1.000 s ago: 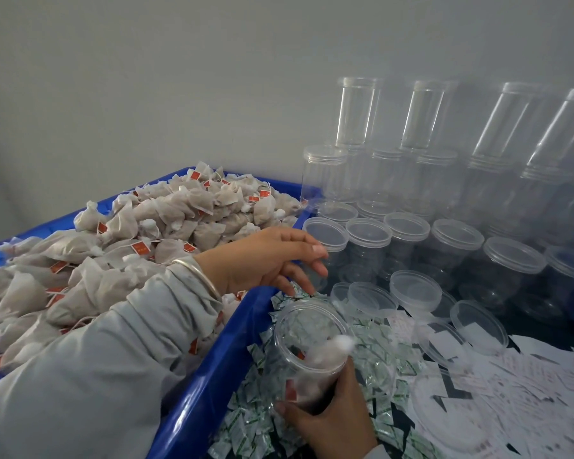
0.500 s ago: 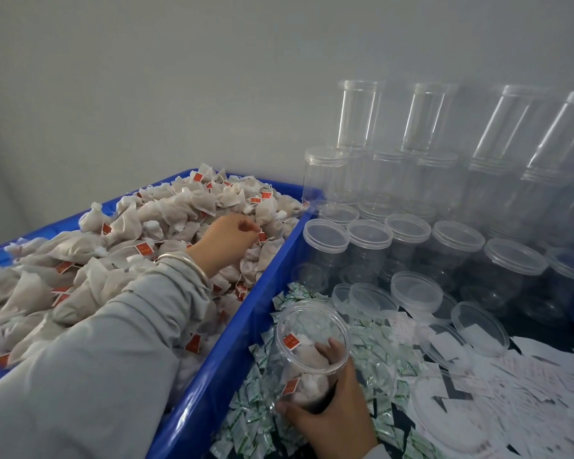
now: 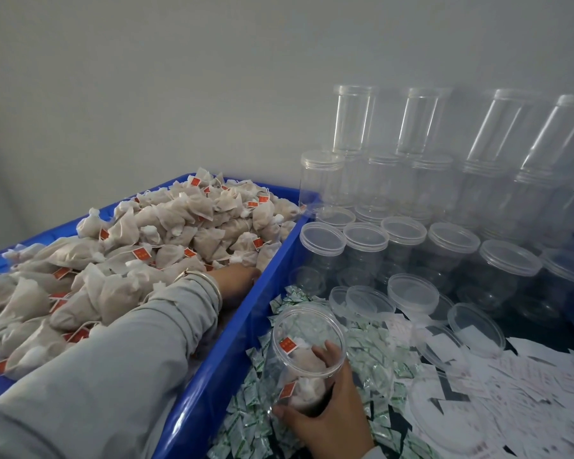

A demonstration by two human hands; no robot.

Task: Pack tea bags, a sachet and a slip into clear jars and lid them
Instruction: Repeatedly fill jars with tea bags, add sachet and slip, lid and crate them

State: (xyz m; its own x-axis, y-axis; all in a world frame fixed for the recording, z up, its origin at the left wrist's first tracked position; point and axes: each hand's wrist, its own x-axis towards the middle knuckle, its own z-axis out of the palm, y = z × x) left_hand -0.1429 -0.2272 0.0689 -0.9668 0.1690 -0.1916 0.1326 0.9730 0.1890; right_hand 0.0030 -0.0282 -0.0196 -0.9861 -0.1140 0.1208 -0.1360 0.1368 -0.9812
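Held jar: clear round plastic jar point(image 3: 307, 351), lidless, tilted, a few tea bags with red tags inside; sits over the sachet pile, just right of the crate wall.
Right hand point(image 3: 328, 422): wrapped round the jar's lower part, thumb hooked over the rim.
Left hand point(image 3: 237, 279): grey sleeve, metal bangle; down among the beige mesh tea bags point(image 3: 153, 240), fingers buried, grip can't tell.
Crate: blue plastic crate point(image 3: 226, 352), heaped with bags.
Sachets: small green-white sachets point(image 3: 375, 352), loose pile on desk.
Slips: white paper slips point(image 3: 517, 385), scattered right.
Lids: loose clear lids point(image 3: 413, 291) between sachets and jars.
Stock: lidded empty clear jars point(image 3: 408, 180), stacked at the wall.
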